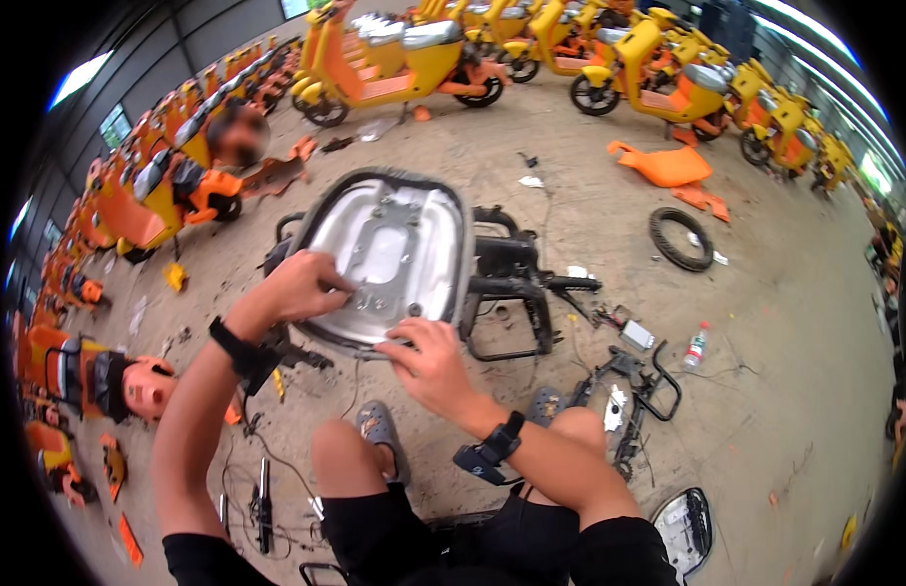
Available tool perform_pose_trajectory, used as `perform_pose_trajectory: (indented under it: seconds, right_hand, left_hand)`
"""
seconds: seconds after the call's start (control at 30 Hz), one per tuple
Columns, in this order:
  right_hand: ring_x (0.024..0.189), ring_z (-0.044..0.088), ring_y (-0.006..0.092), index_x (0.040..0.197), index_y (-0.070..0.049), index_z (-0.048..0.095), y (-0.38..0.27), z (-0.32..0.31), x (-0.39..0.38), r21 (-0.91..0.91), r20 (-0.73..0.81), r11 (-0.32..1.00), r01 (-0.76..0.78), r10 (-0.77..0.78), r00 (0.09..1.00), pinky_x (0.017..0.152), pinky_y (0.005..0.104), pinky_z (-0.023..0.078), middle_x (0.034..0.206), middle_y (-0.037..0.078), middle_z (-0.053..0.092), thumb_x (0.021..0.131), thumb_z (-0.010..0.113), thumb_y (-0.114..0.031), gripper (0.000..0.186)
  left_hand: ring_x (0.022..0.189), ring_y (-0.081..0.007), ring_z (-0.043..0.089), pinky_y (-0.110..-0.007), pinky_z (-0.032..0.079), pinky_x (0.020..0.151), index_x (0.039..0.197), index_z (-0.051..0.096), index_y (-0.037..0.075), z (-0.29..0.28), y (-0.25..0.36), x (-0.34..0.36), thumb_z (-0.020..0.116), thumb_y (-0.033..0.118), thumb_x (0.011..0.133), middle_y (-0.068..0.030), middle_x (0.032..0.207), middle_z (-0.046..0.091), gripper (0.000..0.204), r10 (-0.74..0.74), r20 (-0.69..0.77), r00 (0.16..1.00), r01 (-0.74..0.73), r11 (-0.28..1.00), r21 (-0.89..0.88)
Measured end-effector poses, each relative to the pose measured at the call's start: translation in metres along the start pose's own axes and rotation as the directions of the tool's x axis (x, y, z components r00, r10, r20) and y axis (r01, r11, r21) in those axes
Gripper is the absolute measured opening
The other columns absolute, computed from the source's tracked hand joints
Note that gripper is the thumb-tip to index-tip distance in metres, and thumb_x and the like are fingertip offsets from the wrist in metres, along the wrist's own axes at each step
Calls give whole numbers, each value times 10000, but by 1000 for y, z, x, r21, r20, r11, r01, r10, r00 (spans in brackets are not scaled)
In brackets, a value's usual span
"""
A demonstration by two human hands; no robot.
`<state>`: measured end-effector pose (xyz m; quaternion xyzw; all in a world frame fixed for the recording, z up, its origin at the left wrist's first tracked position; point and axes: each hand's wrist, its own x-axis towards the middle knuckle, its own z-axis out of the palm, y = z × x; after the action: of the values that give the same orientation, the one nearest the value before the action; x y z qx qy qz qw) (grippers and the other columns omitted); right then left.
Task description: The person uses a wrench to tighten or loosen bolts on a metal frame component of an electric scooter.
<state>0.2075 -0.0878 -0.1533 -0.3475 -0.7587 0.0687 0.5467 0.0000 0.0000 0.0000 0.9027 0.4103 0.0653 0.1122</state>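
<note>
An upturned scooter seat (435,234), its pale underside facing up inside a dark rim, rests in front of me on a black metal scooter frame (511,337). A grey metal plate (379,252) with small bolts or studs lies in the middle of the underside. Over the plate's near left part, my left hand (306,285) is closed, fingertips pinched together low on it; whatever they hold is too small to make out. My right hand (428,361) has its thumb and fingers closed on the seat's near rim.
Loose metal frame parts (624,366), a clear bottle (698,344) and a tyre (680,239) lie right. Orange panels (668,166) are beyond them. A shock absorber (264,503) and cables lie near left. Yellow scooters (404,73) stand in rows; another seat (685,527) lies near right.
</note>
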Motion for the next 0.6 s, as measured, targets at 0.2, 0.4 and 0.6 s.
perform_pose_trajectory:
  seconds: [0.2,0.4,0.6]
  right_hand:
    - [1062,578,253,968,-114,718,0,-10,4,13,-40,1000,2,-1,999,898,392,407,1012,34,641,729,715,-20,256]
    - [1068,576,247,966,-112,716,-1,-10,1,6,-34,1000,-5,5,999,895,392,405,1014,32,640,730,712,-13,256]
    - [1075,566,252,977,-99,702,3,-11,1,27,-48,1000,8,-7,999,901,396,389,1022,48,627,714,681,-5,281]
  left_hand:
    - [755,-299,635,-368,497,702,1006,734,27,6,6,-2,725,172,754,-185,806,652,290,-103,-83,991,95,991,-99]
    - [704,-245,662,-336,512,665,987,710,-31,0,16,-4,777,239,753,-203,814,679,363,-320,-136,938,306,945,-111]
    - [630,-269,629,-365,490,624,839,696,-17,10,10,19,685,344,808,-168,653,625,362,-210,-157,965,195,975,-105]
